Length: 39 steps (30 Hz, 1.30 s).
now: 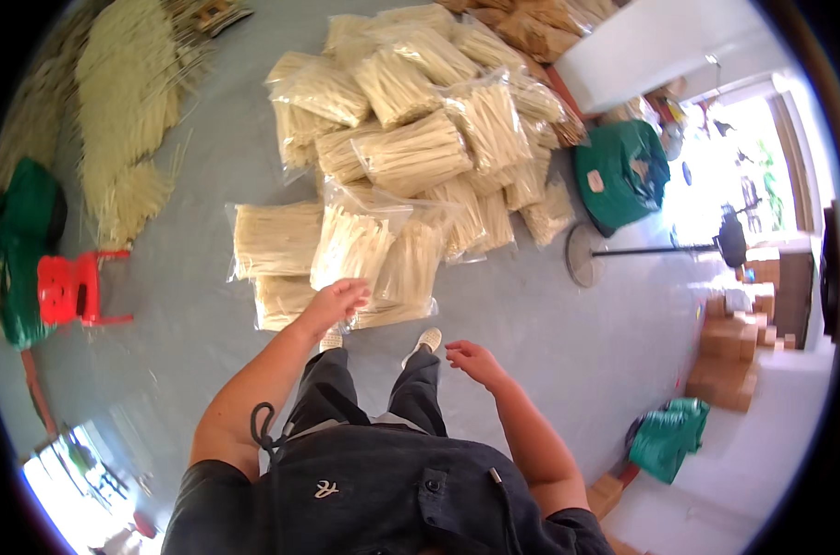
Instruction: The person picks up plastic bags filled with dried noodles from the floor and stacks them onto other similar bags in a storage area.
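Grey floor [531, 324] carries clear bags of pale sticks [410, 153] heaped at twelve o'clock; red stool [73, 289] at nine; standing fan [660, 250] at three; left hand [335, 301] open over the nearest bag [350, 248]; right hand [473, 359] open, empty.

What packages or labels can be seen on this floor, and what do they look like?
Clear plastic bags: heaped ahead, stuffed with pale straw-coloured sticks.
Front bag: same kind, at the left hand.
Cardboard boxes: brown, stacked at right.
Green sack: right of the heap, with a pale label patch.
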### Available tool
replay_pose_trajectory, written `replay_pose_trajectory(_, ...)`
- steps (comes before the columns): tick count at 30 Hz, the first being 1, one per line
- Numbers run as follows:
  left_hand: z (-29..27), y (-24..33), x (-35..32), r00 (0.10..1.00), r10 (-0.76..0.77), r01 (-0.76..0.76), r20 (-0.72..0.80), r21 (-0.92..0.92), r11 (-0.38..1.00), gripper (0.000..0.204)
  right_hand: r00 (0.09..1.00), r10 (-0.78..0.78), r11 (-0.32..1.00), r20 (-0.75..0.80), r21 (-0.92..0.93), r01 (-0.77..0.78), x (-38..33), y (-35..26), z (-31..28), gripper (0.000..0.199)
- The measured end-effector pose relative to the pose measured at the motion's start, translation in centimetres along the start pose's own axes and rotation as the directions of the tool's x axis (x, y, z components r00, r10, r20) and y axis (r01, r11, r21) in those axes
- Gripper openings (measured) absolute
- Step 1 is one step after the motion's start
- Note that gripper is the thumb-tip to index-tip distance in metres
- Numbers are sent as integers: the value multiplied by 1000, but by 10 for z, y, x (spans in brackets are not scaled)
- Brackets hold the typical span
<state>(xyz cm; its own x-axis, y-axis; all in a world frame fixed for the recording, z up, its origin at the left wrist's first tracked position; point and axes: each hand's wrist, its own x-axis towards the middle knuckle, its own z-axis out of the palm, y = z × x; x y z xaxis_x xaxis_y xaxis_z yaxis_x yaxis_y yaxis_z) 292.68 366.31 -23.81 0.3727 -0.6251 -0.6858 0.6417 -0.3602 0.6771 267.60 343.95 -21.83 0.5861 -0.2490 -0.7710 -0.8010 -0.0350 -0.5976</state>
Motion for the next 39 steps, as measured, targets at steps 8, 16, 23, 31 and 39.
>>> replay_pose_trajectory(8, 26, -22, -56, 878, 50, -227, -477, -321, 919, 29, 935, -248, 908, 253, -277, 315, 128, -2, -73, 31)
replay_pose_trajectory(16, 45, -125, -155, 697, -187, -351, -692, -556, 753, 25, 964, -97, 991, 248, -71, 118, 110, -64, -114, 32)
replay_pose_trajectory(23, 123, -326, -256, 602, -699, 397, -386, -614, 682, 26, 981, -21, 774, 195, -617, 140, 56, 62, -170, 31)
replay_pose_trajectory(31, 131, -349, -284, 567, -724, 345, -393, -685, 642, 26, 843, 530, 612, 90, -729, -307, -86, 124, -190, 32)
replay_pose_trajectory(39, 69, -287, -249, 658, -495, 74, -568, -606, 792, 26, 915, 397, 712, 78, -654, -254, -80, 89, -165, 30)
